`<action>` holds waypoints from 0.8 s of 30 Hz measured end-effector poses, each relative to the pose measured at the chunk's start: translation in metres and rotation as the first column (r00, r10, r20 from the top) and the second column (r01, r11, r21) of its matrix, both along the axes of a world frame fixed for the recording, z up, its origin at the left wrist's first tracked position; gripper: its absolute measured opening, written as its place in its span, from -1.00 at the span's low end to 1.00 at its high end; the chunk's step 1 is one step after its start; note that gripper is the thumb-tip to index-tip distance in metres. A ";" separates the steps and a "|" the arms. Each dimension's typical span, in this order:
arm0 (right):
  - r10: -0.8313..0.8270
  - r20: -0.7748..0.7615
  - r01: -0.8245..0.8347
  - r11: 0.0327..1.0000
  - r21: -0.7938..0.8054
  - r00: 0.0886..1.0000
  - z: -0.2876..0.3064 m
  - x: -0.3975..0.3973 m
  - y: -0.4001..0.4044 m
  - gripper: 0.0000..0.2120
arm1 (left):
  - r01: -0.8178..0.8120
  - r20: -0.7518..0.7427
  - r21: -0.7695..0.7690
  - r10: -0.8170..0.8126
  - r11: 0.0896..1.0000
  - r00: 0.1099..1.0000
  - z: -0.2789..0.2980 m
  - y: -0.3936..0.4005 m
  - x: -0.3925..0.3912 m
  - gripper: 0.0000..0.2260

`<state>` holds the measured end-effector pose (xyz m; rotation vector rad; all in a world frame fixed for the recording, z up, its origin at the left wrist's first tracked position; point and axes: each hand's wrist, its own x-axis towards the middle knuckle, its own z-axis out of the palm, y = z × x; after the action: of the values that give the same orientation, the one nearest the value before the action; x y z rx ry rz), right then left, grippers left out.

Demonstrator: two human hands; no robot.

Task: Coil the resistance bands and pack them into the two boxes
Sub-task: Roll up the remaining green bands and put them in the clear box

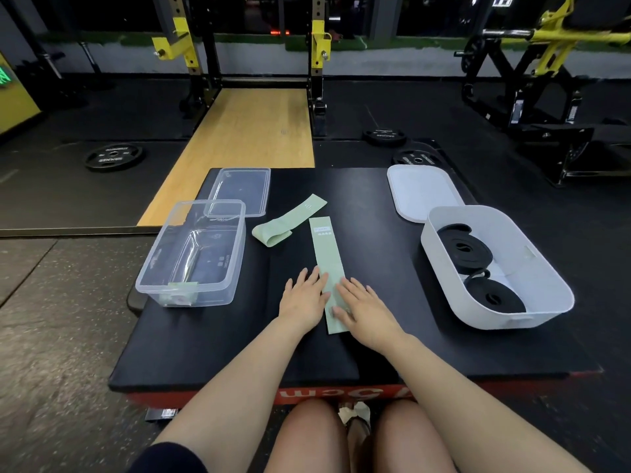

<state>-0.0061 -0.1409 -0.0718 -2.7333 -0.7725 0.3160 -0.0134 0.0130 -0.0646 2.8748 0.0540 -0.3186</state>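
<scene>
Both my hands lie flat on the near end of a green band point(329, 264), which is stretched out straight on the black mat point(375, 254), running away from me. Left hand point(304, 298) has its fingers spread, fingertips on the band's left edge. Right hand point(362, 308) has its fingers straight, pressing down on the band's right side; the thumb lies across it. Neither hand pinches anything.

A second green band point(290, 221) lies loose and half folded just beyond and to the left, apart from the first.

Clear box point(191, 254) sits left on the mat, with a small green thing at its near wall; I cannot tell what it is. Its clear lid point(240, 191) lies behind it, partly under the far rim.

White box point(495, 268) sits right and holds two black coiled bands point(466, 249). White lid point(423, 191) lies behind it, touching.

Weight plates point(114, 157) lie on the floor beyond.
</scene>
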 end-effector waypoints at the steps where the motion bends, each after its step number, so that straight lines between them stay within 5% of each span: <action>1: 0.011 0.014 -0.011 1.000 0.019 1.000 0.000 -0.002 -0.002 -0.45 | 0.002 -0.001 0.000 -0.002 1.000 1.000 0.000 0.000 0.001 -0.56; 14: 0.137 0.101 -0.137 0.990 -0.010 0.985 0.019 -0.011 -0.039 -0.61 | 0.055 0.068 -0.161 -0.044 0.985 0.997 0.005 0.001 -0.015 -0.57; 21: 0.133 0.174 -0.137 0.991 0.012 0.976 0.013 -0.017 -0.039 -0.71 | 0.138 0.195 -0.332 -0.076 0.933 0.978 0.007 -0.003 -0.036 -0.83; 24: 0.124 0.197 -0.134 0.990 0.040 0.973 0.011 -0.020 -0.039 -0.73 | 0.206 0.162 -0.296 -0.163 0.933 0.973 0.008 -0.005 -0.044 -0.78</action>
<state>-0.0263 -0.1804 -0.0607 -2.6971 -0.9975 0.0531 -0.0577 0.0078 -0.0564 2.5813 -0.2703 -0.1489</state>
